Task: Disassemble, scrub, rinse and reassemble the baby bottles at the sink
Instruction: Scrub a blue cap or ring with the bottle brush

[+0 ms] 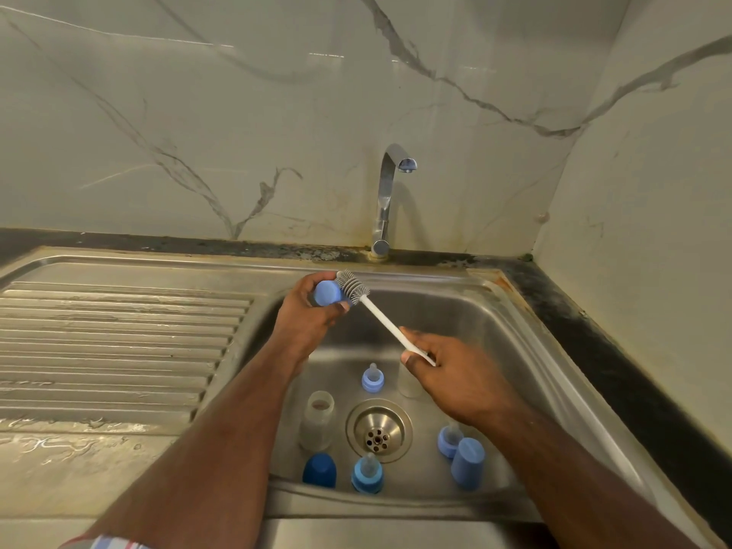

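Right now my left hand grips a light blue cap above the back left corner of the sink, fingers curled round it, its mouth turned toward the brush. The grey bristle head touches the cap's rim — whether any of it is inside the cap I cannot tell. My right hand pinches the far end of the white handle between thumb and fingers, so the brush slants up and left from that hand to the cap, over the basin.

Down on the basin floor the other parts stand scattered round the drain. A clear bottle stands upright just left of the drain, open at the top. Behind the drain sits a pale blue collar with its teat pointing up, and beside it, half hidden by my right hand, something clear that I take for a second bottle — too hidden to be sure. At the front edge a dark blue cap stands dome up, and next to it a mid-blue collar with teat. Right of the drain another collar with teat touches a light blue cap, partly behind my right forearm.

The tap stands at the back rim, spout over the basin; I see no water running. The ribbed drainboard lies to the left, wet in patches. A striped sleeve shows at the bottom edge.
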Available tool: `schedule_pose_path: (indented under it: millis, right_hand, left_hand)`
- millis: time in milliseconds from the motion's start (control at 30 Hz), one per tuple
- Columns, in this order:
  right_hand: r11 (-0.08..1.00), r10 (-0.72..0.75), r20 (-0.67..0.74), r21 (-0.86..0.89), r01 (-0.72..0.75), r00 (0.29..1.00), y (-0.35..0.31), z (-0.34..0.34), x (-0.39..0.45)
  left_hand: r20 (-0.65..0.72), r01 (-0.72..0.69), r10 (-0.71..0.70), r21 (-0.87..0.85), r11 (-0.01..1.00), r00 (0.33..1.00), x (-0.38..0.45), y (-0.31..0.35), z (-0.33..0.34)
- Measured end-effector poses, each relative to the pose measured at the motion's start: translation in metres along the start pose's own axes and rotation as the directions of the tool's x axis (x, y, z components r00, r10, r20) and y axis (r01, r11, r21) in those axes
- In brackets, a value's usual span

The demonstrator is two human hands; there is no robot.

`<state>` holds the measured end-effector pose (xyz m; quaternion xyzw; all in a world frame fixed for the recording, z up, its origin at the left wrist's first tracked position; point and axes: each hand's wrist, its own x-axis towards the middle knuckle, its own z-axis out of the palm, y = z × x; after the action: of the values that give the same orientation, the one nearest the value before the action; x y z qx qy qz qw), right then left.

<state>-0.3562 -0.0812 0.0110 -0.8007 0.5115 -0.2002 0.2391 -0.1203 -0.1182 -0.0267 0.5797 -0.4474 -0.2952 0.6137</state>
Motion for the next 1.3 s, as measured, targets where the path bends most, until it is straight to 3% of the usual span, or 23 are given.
schedule_pose_path:
  millis: [167, 300, 433, 600, 733, 933, 1033, 1200, 1300]
  right_hand:
    - [1.000, 0.006, -0.052, 0.006, -0.006, 0.999, 0.002, -0.001, 0.000]
    - [0.999, -0.044, -0.013, -0.011, 0.044, 0.999, -0.003, 0.004, -0.001]
    - [0.999, 0.028, -0.072, -0.030, -0.030, 0.997, 0.002, -0.002, 0.007]
    - [0.998, -0.047, -0.021, -0.035, 0.047, 0.999, -0.005, 0.003, -0.001]
    - [0.998, 0.027, -0.072, -0.059, -0.031, 0.997, 0.001, -0.004, 0.007]
    - [0.998, -0.051, -0.034, -0.026, 0.050, 0.998, -0.002, 0.003, 0.003]
    - [0.999, 0.015, -0.083, -0.028, -0.017, 0.996, 0.005, -0.001, 0.009]
    - [0.998, -0.047, -0.040, 0.027, 0.048, 0.998, 0.002, 0.004, 0.001]
    - [1.000, 0.004, -0.085, 0.019, -0.002, 0.996, 0.006, 0.001, 0.009]
  left_hand:
    - [-0.011, 0.033, -0.033, -0.015, 0.999, 0.999, 0.000, -0.001, -0.002]
    - [-0.029, 0.031, -0.032, -0.027, 0.999, 0.999, -0.001, 0.000, 0.000]
    - [-0.015, 0.031, -0.031, 0.016, 0.999, 0.999, -0.004, 0.002, 0.000]
    - [-0.023, 0.026, -0.026, 0.002, 1.000, 0.999, -0.003, 0.002, -0.001]
    - [0.006, 0.026, -0.026, 0.009, 1.000, 1.000, -0.007, 0.005, 0.000]
    - [-0.003, 0.038, -0.038, -0.031, 0.999, 0.999, -0.004, 0.002, 0.000]
    - [0.008, 0.102, -0.102, -0.120, 0.988, 0.995, -0.005, 0.002, 0.002]
    - [0.007, 0.171, -0.180, -0.352, 0.920, 0.984, -0.004, 0.008, 0.002]
    - [0.025, 0.194, -0.202, -0.415, 0.889, 0.979, -0.008, 0.014, 0.002]
